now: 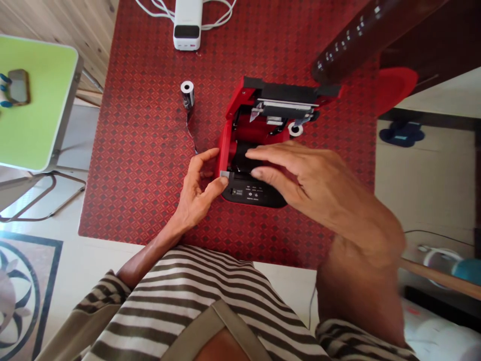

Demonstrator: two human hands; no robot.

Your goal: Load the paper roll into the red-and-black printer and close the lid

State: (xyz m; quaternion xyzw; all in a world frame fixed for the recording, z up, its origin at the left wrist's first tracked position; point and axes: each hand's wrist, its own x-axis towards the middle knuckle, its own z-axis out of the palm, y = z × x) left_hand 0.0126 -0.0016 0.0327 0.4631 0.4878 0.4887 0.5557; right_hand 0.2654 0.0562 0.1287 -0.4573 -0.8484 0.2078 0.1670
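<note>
On the red patterned surface [139,135], a red-and-black boxy printer [256,129] sits right of a black-and-white cylindrical roll [188,98]; behind both lies a white oblong device [187,21]. Farther left stands a lime-green rectangular table [35,130].

The printer [263,193] looks like smooth plastic, red on its walls and matt black on its front panel. The roll [188,101] is wound with shiny dark film. The table [139,150] has a smooth patterned top with a faint sheen. The power bank [187,20] is smooth white plastic, the post [349,45] glossy, the shirt [203,286] matt striped cloth, the wall [67,20] grained wood.
</note>
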